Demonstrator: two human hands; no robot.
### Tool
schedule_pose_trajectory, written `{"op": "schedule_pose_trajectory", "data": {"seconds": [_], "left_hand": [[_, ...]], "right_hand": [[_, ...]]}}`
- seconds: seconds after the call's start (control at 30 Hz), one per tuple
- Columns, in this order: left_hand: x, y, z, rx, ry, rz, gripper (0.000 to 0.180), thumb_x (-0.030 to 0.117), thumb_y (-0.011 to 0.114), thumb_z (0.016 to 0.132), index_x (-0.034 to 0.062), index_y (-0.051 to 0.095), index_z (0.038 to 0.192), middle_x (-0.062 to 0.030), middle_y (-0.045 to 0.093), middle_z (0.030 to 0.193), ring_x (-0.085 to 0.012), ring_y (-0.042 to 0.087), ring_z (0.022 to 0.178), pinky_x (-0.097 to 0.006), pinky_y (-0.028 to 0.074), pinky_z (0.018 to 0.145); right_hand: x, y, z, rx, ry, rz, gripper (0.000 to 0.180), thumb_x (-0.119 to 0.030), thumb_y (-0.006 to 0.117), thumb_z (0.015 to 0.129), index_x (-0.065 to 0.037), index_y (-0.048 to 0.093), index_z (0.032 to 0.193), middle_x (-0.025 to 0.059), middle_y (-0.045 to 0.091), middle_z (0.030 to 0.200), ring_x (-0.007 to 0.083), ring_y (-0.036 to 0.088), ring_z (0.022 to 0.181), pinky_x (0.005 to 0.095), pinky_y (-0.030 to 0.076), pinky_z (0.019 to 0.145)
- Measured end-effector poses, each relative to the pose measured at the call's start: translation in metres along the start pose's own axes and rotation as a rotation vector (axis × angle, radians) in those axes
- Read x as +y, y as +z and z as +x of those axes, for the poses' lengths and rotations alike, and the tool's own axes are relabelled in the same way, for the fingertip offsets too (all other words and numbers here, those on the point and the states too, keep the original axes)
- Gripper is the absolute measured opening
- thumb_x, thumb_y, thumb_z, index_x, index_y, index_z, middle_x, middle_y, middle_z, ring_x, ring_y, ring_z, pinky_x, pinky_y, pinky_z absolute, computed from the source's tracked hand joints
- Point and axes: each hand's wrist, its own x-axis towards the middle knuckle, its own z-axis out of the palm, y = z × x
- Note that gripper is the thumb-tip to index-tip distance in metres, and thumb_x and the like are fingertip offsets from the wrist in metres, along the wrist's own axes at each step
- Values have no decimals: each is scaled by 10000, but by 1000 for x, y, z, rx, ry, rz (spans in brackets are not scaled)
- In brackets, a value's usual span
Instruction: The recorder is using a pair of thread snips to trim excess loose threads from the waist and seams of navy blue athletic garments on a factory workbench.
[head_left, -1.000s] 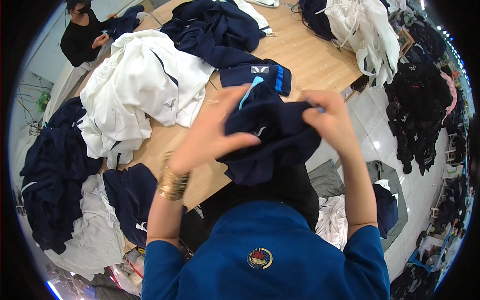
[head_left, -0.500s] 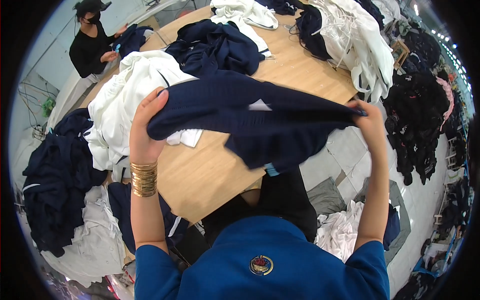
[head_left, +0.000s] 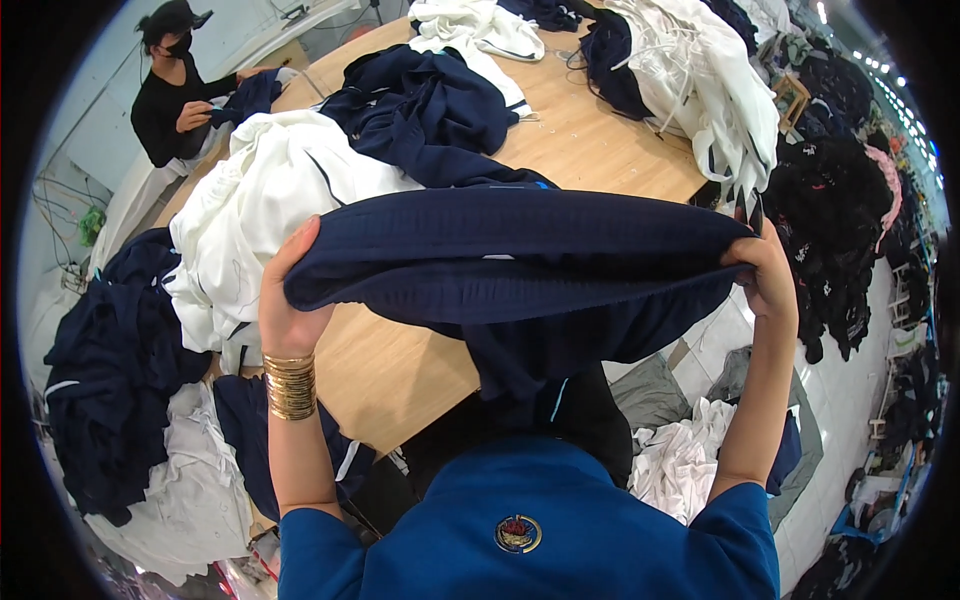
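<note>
A pair of navy pants [head_left: 540,222] is stretched wide between my two hands, its gathered elastic waistband pulled taut and its opening showing. At the left end of the waistband, my left hand [head_left: 291,290] is closed around the edge, thumb on top. The other end is gripped by my right hand [head_left: 768,272], from which two dark pointed blades stick up, looking like thread snips [head_left: 748,210]. The lower part of the pants hangs toward my lap. A small white label shows inside the waistband.
A wooden table [head_left: 400,385] bears white garments [head_left: 265,185] and navy garments [head_left: 425,105]. More white clothing [head_left: 690,80] drapes off its right side. Navy clothes [head_left: 115,370] pile at left. Across the table, a person [head_left: 175,95] handles navy cloth. Dark clothing [head_left: 835,230] lies at right.
The waistband has been pulled wider and lowered slightly toward me, with its opening spread. My right hand has moved right and down, and pointed blades now show above it.
</note>
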Motion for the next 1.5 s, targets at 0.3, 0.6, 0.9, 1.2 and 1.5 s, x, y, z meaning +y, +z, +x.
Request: {"op": "schedule_pose_trajectory", "data": {"seconds": [0.3,0.6,0.9,1.2,1.5], "left_hand": [[-1,14,6,564,-223,-155,180,139,527,850,34,601,977,-76,612,1022,-197,582,921,-336,434,848],[-47,83,37,-216,171,1294,448,200,695,713,29,527,1091,-106,546,1098,-261,546,976,-324,423,835],[-49,111,56,-524,-237,688,215,170,681,766,4,590,868,13,534,723,-58,451,685,-212,393,632],[-11,115,43,-469,-274,733,202,166,660,789,-3,607,886,37,538,709,-29,429,653,-183,363,586],[0,115,43,-448,-310,641,170,156,641,802,6,608,876,43,550,724,-19,455,654,-172,377,597]], "right_hand": [[2,6,-10,64,72,126,318,-38,559,558,-74,470,861,-19,471,589,43,424,457,170,230,381],[-12,57,-17,-282,64,-59,223,22,581,558,2,565,780,-21,489,624,54,439,538,208,322,494],[-43,60,-25,-466,-147,-11,102,-18,539,625,26,602,693,-40,514,594,43,449,584,204,348,537],[-53,48,-35,-388,-168,-340,145,-22,554,575,17,606,705,-7,555,607,50,504,577,184,382,530],[-64,43,-41,-373,-186,-329,165,-54,524,589,45,584,706,-8,505,571,52,440,570,216,366,542]]}}
